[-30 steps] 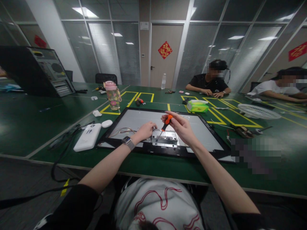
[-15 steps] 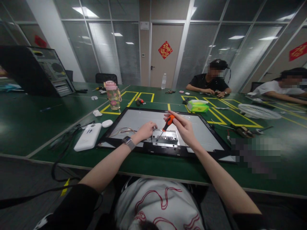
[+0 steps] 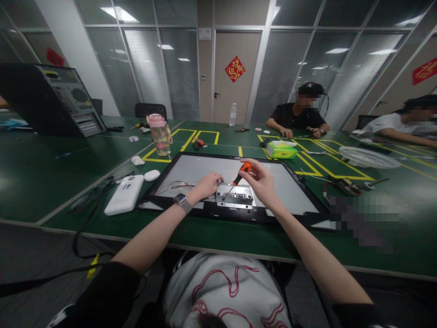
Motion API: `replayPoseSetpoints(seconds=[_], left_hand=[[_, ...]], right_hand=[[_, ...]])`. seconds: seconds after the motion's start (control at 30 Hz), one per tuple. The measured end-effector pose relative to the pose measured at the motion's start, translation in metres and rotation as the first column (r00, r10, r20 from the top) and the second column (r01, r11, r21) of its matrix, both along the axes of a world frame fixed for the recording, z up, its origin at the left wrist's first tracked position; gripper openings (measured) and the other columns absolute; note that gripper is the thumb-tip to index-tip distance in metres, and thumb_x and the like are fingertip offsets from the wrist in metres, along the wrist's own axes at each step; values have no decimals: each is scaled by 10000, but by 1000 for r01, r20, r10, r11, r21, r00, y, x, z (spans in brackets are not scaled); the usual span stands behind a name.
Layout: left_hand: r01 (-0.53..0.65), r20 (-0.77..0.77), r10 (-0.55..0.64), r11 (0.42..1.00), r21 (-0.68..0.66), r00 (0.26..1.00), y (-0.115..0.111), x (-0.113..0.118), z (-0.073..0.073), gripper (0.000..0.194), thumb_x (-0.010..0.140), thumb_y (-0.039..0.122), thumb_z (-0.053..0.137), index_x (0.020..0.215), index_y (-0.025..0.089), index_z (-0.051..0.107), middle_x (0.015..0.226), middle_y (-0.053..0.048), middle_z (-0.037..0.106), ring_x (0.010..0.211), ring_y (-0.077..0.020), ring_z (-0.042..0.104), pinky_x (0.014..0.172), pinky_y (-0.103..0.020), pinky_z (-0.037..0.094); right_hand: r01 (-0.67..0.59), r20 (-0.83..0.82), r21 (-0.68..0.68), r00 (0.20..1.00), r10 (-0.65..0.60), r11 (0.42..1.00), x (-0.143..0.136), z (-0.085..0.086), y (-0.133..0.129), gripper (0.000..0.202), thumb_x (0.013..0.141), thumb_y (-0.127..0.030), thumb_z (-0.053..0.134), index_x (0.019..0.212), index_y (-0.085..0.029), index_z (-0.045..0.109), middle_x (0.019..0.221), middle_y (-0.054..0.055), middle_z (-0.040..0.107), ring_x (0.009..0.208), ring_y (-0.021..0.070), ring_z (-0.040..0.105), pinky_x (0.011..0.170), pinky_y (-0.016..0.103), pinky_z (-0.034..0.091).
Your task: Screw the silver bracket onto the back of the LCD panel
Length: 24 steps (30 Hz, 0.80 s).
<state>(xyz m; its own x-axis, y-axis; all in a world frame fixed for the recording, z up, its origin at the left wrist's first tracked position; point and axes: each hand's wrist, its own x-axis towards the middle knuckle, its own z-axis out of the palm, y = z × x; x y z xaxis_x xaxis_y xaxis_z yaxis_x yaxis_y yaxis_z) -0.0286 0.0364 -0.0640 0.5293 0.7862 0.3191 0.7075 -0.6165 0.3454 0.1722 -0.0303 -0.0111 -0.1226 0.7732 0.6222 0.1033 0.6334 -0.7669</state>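
Observation:
A flat display panel [image 3: 191, 171] with a black frame lies face-down or back-up, I cannot tell which, on the green table before me. Across its near edge sits a silver metal bracket [image 3: 244, 199]. My left hand [image 3: 209, 184] is closed, its bent fingers at the bracket's upper left end; the fingertips are partly hidden. In my right hand [image 3: 261, 182] is an orange-and-black screwdriver [image 3: 245, 169], its handle between thumb and fingers. The shaft slants down left, and its tip meets the left part of the bracket. Thin wires [image 3: 175, 184] lie left of the bracket.
Left of the panel lie a white power bank [image 3: 125, 195] and a small white case [image 3: 152, 175]. A pink-lidded bottle [image 3: 160, 139] and a computer case [image 3: 64, 102] stand beyond. A green tissue pack [image 3: 282, 150] is behind the panel. Two people sit at far right.
My right hand has changed its grip from extended fingers to curled fingers around the screwdriver handle, which has shifted slightly right. My left hand has stayed at the bracket.

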Motion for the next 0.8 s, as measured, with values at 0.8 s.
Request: replayPoseSetpoints(seconds=[0.8], left_hand=[[-4, 9, 4, 1000, -15, 1000, 0, 0, 1, 350, 815, 42, 382, 978, 165, 666, 907, -69, 588, 824, -185, 575, 806, -317, 470]], right_hand=[[-164, -261, -118, 957, 129, 979, 5, -5, 8, 240, 827, -359, 669, 1051, -274, 684, 987, 29, 713, 952, 188, 655, 936, 387, 492]])
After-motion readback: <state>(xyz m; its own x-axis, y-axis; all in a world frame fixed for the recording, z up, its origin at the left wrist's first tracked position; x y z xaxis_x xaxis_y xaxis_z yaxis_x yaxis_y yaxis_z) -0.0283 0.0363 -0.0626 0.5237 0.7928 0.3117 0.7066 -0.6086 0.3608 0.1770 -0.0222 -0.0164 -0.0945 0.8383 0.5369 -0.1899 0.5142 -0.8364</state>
